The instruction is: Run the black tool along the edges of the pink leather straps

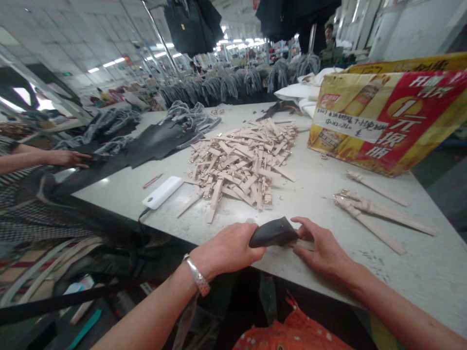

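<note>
– how to describe the left hand [233,247]?
– reaching in from the lower left, back turned upward, just above the near edge of the pale, smooth tabletop [314,201].
– and the grip there?
– closed on the left end of a dark grey, flat, leather-like piece [272,234], with thumb below.
– and the right hand [323,250]?
– coming in from the lower right, with fingers curled and index finger raised beside the piece's right end.
– open wide?
– narrow, with a slim, pale beige strip [305,244] between thumb and fingers; cannot tell whether pinched.
– and beyond?
– heaped past both hands: beige, leather-like straps with gold-coloured buckles [241,163].
</note>
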`<state>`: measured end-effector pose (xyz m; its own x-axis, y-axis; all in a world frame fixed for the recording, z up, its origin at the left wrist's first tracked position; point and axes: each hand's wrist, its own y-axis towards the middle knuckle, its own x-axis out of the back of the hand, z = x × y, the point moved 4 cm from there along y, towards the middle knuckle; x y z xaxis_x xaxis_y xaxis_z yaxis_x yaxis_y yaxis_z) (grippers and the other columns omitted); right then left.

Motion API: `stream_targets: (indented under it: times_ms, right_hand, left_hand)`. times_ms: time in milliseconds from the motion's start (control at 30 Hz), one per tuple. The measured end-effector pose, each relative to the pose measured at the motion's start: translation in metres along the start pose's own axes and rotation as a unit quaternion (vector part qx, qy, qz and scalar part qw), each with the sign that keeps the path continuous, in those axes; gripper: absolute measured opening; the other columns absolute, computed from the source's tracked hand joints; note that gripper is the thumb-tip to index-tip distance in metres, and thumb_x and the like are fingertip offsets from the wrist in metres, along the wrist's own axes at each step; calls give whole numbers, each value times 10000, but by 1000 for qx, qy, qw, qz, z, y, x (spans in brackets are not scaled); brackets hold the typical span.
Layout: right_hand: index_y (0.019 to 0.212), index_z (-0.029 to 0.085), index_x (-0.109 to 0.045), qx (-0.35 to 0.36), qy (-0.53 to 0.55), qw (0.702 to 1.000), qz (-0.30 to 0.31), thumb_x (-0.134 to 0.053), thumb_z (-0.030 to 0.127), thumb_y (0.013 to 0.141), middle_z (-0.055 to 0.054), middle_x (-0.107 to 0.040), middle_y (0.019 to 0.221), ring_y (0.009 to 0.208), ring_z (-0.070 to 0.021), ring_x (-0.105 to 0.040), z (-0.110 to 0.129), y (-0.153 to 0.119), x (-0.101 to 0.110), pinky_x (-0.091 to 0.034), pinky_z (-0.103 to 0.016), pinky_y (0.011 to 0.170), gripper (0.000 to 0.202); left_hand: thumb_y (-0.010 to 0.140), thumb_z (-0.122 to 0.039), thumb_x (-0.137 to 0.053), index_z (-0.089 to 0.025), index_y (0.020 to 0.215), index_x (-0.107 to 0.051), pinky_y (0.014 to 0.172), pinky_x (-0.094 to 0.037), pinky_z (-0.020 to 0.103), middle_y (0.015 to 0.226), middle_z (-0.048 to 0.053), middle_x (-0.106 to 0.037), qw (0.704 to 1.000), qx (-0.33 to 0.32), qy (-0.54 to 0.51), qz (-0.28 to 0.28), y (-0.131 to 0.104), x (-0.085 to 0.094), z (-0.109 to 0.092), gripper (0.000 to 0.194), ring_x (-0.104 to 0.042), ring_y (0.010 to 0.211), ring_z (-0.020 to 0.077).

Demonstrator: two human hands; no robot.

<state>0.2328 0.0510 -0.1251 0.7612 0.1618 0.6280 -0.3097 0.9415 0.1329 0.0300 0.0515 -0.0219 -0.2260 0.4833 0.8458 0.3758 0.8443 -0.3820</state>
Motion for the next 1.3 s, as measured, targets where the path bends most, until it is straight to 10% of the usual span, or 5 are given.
stream_targets:
  times_ms: [333,767,1067,1300]
  right_hand:
    - [1121,195,-526,38,-22,999,-10,-573,145,678,-32,-598,884,785,-164,-560,4,0,2,-449,-310,745,448]
    - [917,204,-652,52,-84,995,30,-568,148,701,-34,-588,821,788,-182,-532,13,5,2,-415,-295,706,239]
    - [901,215,-677,44,-133,989,35,-535,227,811,-43,-584,812,782,-184,-541,23,8,-1,-413,-294,691,168]
    - [847,202,-670,158,-245,956,-23,-490,141,848,-83,-614,931,865,-219,-520,34,0,-5,-414,-344,747,190]
  left_hand:
    - [797,-433,-437,-173,883,-585,485,-360,217,657,-10,-616,995,80,-53,-21,-21,5,34,311,-551,535,132]
    - [765,-409,-492,-181,882,-614,579,-416,236,741,25,-652,998,34,-46,-31,-11,-4,13,284,-605,669,170]
    - [782,-411,-463,-176,903,-594,532,-400,224,699,6,-637,992,69,-77,-66,-34,-3,39,294,-582,576,141]
    - [794,-423,-458,-188,883,-599,593,-409,232,755,6,-640,994,53,-67,-66,-55,-8,43,288,-595,692,166]
